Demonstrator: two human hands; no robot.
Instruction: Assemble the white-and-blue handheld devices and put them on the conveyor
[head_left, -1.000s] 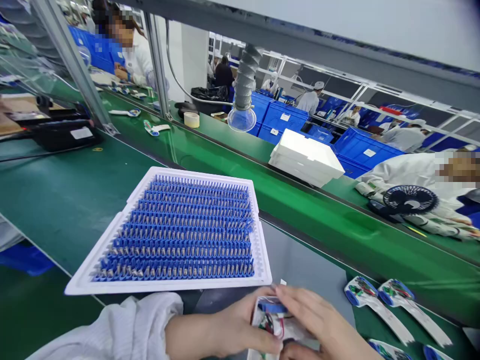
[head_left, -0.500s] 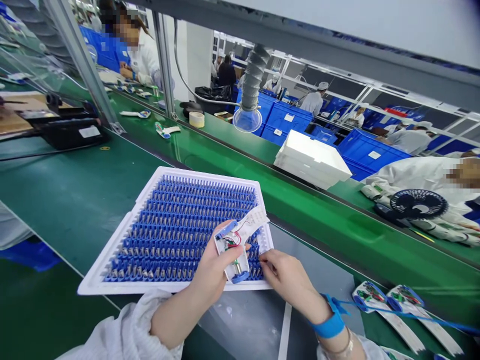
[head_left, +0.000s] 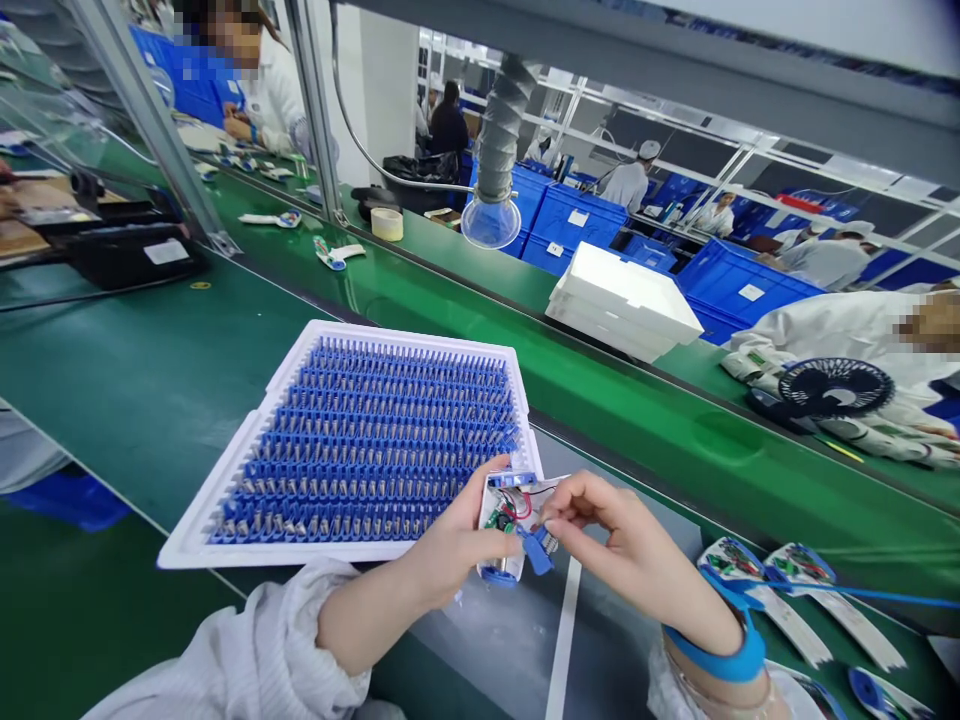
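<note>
My left hand (head_left: 450,550) is closed around a white plastic housing (head_left: 489,500) with red wires, a green circuit board and blue end pieces inside. Thumb and fingers of my right hand (head_left: 619,535) pinch a small blue plastic part (head_left: 537,552) with a metal piece on it, right beside the housing. Whether the two touch I cannot tell. Behind my hands lies a white tray (head_left: 180,545) filled with rows of similar blue parts (head_left: 360,435) with metal pieces. My right wrist wears a blue strap (head_left: 724,655).
Similar opened housings (head_left: 787,625) lie to the right. A green conveyor belt (head_left: 450,310) runs behind the tray, with white foam trays (head_left: 622,305) beyond it. A black fan (head_left: 836,388), an extraction hose (head_left: 499,140) and a metal post (head_left: 311,110) stand around. Co-workers sit across.
My right hand has come away from the tray's right edge with a blue part and moved to the housing. My left hand has shifted right and slightly down, turning the housing.
</note>
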